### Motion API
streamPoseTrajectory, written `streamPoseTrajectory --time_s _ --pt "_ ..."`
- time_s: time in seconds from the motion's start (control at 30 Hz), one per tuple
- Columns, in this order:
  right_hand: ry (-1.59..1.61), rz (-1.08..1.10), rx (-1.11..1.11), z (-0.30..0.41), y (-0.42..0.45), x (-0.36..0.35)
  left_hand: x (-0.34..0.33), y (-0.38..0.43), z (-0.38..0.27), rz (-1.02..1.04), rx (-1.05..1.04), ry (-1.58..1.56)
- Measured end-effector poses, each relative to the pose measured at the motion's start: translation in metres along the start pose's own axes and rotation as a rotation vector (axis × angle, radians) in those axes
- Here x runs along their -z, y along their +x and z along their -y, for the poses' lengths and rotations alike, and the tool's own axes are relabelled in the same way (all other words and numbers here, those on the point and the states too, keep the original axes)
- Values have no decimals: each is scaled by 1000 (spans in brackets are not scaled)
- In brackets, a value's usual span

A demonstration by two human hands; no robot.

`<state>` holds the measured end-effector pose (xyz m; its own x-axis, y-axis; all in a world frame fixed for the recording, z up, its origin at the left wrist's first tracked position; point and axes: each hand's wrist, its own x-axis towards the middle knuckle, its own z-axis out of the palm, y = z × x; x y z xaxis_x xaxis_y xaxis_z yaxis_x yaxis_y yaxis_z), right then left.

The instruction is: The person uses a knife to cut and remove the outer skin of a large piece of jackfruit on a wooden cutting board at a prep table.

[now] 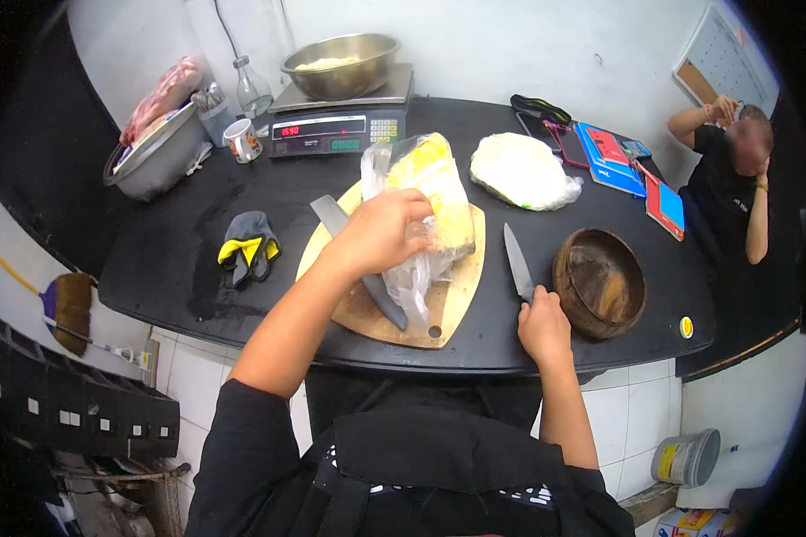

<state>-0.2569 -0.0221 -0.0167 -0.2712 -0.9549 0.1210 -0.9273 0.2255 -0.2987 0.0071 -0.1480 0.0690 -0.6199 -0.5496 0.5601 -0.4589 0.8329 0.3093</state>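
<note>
A yellow block, perhaps butter or cheese, lies partly wrapped in a clear plastic bag on a wooden cutting board. My left hand grips the bag at the block's left side, with thumb and fingers closed on the plastic. Under my left forearm a second knife lies across the board; part of it is hidden. My right hand holds a kitchen knife by its dark handle, low over the black table, its blade pointing away from me. Just right of that hand sits a dark wooden bowl.
Behind the board stand a digital scale bearing a metal bowl, and a plastic-wrapped pale mass. Leftward are a grey-yellow cloth item, a mug and a loaded tub. Notebooks lie near a seated person.
</note>
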Motion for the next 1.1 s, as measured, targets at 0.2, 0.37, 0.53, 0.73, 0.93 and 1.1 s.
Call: streamPoseTrajectory --time_s 0.2,0.37,0.53,0.73,0.93,1.1 --pt "-149 177 50 21 0 40 14 17 -22 306 174 157" --pt "518 -58 756 91 50 56 14 12 -7 399 233 41" --pt "577 209 923 120 83 53 29 10 2 351 135 -199" --pt "542 364 879 130 65 64 35 -8 0 439 11 -234" --pt "527 219 868 131 56 49 31 -19 -5 457 -40 244" --pt "412 241 833 118 56 50 43 -26 33 439 -196 442"
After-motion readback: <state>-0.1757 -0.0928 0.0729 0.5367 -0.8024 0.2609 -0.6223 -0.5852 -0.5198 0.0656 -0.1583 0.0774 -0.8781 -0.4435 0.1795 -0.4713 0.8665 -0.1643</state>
